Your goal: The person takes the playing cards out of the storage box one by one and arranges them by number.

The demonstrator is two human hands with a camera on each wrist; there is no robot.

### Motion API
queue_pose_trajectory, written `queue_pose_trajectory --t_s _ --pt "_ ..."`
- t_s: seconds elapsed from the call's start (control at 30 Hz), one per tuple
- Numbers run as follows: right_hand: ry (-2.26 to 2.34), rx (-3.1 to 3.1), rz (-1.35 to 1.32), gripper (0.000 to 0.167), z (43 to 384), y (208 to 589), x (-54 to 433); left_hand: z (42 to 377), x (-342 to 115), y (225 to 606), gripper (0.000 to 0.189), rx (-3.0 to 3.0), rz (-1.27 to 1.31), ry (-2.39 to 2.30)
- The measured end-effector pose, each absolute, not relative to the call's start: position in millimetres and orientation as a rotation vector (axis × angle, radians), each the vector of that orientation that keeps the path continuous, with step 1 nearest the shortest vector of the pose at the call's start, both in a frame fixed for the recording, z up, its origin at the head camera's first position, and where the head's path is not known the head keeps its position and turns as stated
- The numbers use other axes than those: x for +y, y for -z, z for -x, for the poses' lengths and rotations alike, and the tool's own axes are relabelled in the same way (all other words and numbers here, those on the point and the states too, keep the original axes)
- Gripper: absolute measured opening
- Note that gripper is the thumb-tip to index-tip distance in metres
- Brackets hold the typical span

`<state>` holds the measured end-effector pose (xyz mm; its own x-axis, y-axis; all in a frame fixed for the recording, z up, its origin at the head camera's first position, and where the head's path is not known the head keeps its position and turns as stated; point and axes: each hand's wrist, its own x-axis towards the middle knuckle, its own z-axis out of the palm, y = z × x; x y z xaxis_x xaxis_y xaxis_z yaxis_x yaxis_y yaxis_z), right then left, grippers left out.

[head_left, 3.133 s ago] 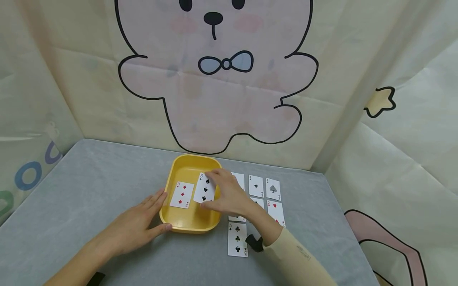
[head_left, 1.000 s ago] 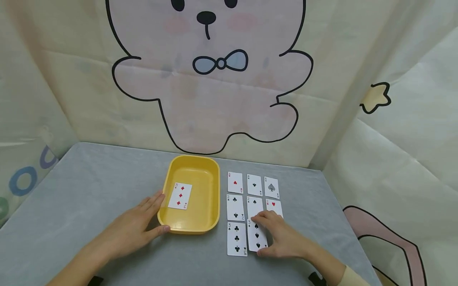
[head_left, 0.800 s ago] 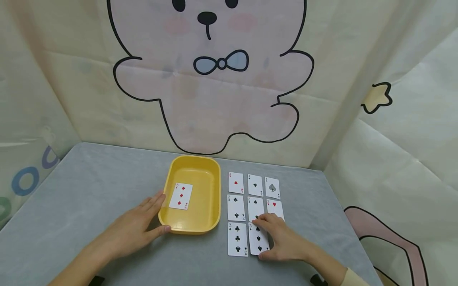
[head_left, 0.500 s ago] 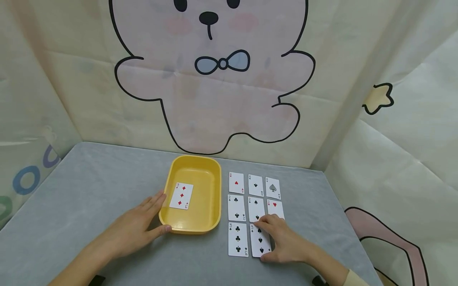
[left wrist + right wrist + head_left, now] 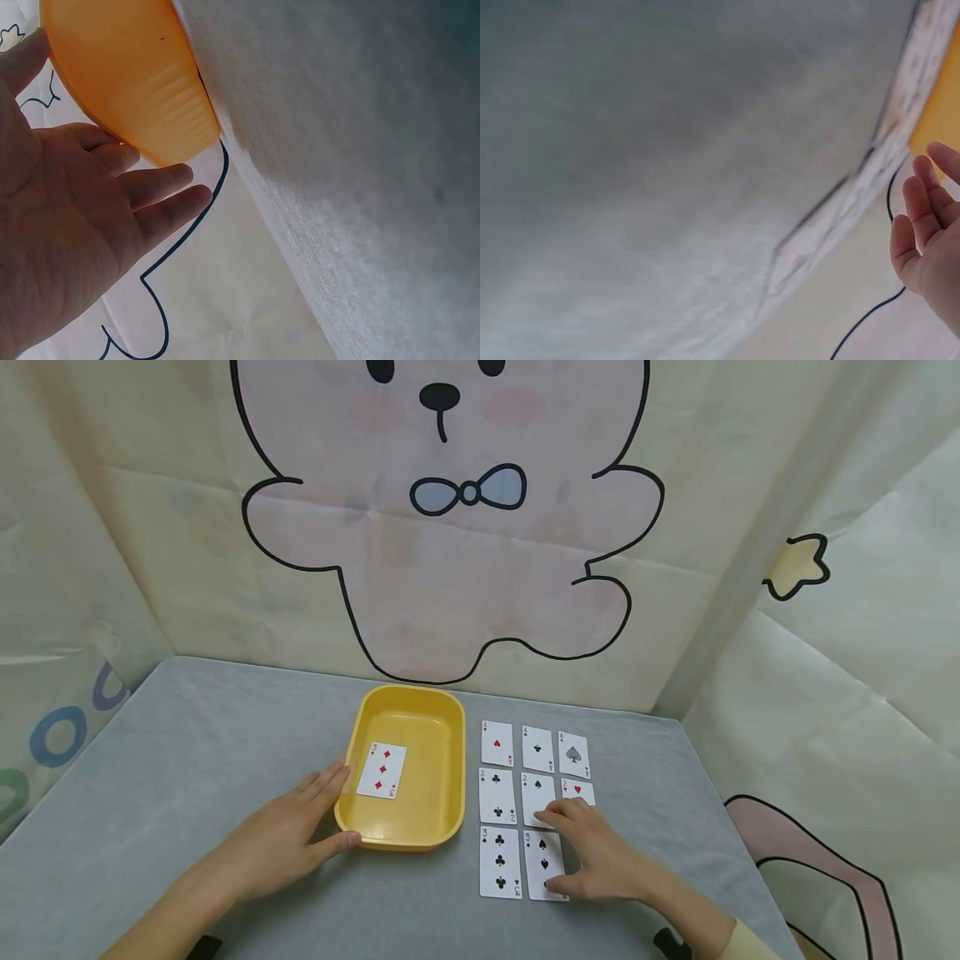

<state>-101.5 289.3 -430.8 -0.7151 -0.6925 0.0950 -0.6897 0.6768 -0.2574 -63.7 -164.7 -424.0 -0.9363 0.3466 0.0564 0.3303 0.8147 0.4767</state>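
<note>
A yellow tray stands on the table with a three of diamonds card lying inside it. My left hand rests against the tray's left side, fingers fairly straight along the wall and thumb at the near corner. To the right, my right hand hovers over a three of spades card, its fingers spread and holding nothing. That card lies flat beside a three of clubs card. Behind it is a two of spades card. The two of hearts card is partly hidden by the hand.
The two of clubs card lies in the middle row. An ace of hearts, ace of clubs and ace of spades form the back row. Grey cloth covers the table, with a printed curtain behind.
My right hand carried the three of spades from the tray to the front row beside the three of clubs, laid it down and let go. The left hand stays at the tray.
</note>
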Motion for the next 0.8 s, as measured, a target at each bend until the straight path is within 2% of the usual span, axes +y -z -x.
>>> queue_pose_trajectory --t_s 0.53,0.8 --pt "0.583 2.815 1.091 0.076 136 382 251 64 -164 424 0.099 2.955 -0.550 -0.762" --pt "0.717 2.789 1.042 0.074 150 372 221 63 -166 423 0.097 2.966 -0.552 -0.761"
